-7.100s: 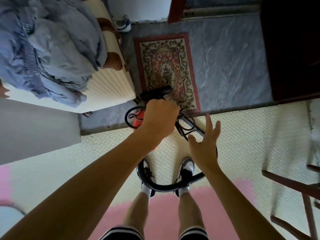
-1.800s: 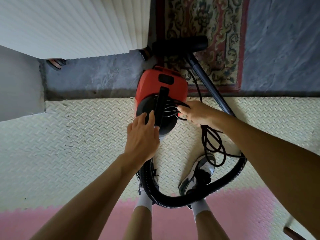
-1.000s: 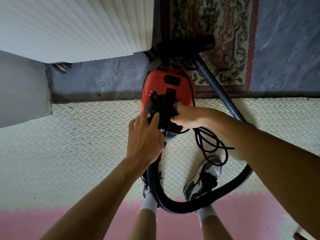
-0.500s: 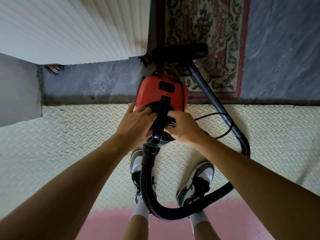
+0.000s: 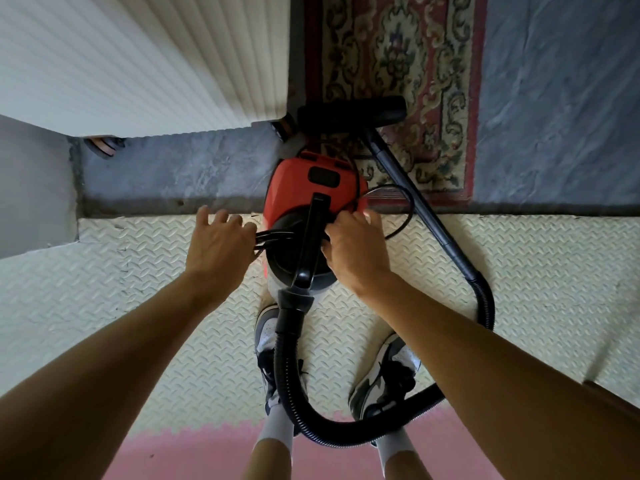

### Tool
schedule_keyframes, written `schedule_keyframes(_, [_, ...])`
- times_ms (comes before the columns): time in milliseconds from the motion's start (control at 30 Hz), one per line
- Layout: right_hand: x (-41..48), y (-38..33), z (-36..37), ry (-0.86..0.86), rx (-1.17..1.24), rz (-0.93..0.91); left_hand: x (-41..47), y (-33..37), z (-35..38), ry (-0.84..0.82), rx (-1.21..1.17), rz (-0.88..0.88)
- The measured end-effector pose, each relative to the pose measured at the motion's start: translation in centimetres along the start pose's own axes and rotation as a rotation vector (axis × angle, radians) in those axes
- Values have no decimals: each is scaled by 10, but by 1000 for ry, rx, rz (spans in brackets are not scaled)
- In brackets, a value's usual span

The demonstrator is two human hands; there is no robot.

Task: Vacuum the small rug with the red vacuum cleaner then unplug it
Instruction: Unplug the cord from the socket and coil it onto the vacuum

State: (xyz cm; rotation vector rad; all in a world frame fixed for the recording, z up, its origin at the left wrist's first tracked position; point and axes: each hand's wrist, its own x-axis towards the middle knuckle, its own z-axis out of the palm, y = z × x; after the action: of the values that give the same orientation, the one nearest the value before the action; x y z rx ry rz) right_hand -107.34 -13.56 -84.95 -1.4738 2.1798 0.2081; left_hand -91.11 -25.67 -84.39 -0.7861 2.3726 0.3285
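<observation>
The red vacuum cleaner (image 5: 294, 192) stands at the edge of the cream mat, its black carry handle (image 5: 311, 233) pointing toward me. My left hand (image 5: 218, 247) is closed on a bundle of black power cord (image 5: 273, 237) at the handle's left side. My right hand (image 5: 353, 247) grips the cord on the handle's right side, where a loop (image 5: 405, 209) trails out. The black floor nozzle (image 5: 353, 114) rests on the near end of the small patterned rug (image 5: 398, 64); the wand (image 5: 415, 202) slants back to the ribbed hose (image 5: 294, 393).
A white ribbed bed base (image 5: 156, 57) fills the upper left, its corner beside the nozzle. Grey stone floor (image 5: 554, 98) lies right of the rug. My two sneakers (image 5: 384, 375) stand on the cream textured mat (image 5: 104, 306) inside the hose loop; pink mat (image 5: 207, 455) behind.
My left hand has shifted left off the vacuum's top, pulling cord strands out under the handle. The loose cord coil on the mat has shrunk to one loop by the right hand.
</observation>
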Motion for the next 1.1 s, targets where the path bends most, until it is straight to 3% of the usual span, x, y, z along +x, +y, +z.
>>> schedule_keyframes(100, [-3,3,1,25,10,27,0,18,-7,-45,-282,-88])
schedule_keyframes(200, [-11,14,2,30,49,66,-2,42,-19,72,-487,-129])
schedule_keyframes(333, [-18,32,2,18,65,65,-5,70,-23,174,-510,-142])
schedule_keyframes(433, [-15,38,-1,99,238,94,-5,83,-24,203,-485,-201])
schedule_keyframes(567, [-11,62,-10,304,506,302,2,90,-27,218,-395,-278])
schedule_keyframes(800, [11,117,1,464,691,687,18,112,-38,218,-561,-435])
schedule_keyframes(867, [19,128,13,400,681,752,22,114,-39,217,-558,-451])
schedule_keyframes(1000, [31,145,44,136,558,656,33,116,-40,237,-528,-463])
schedule_keyframes(1100, [47,151,65,79,441,600,41,117,-41,238,-499,-455])
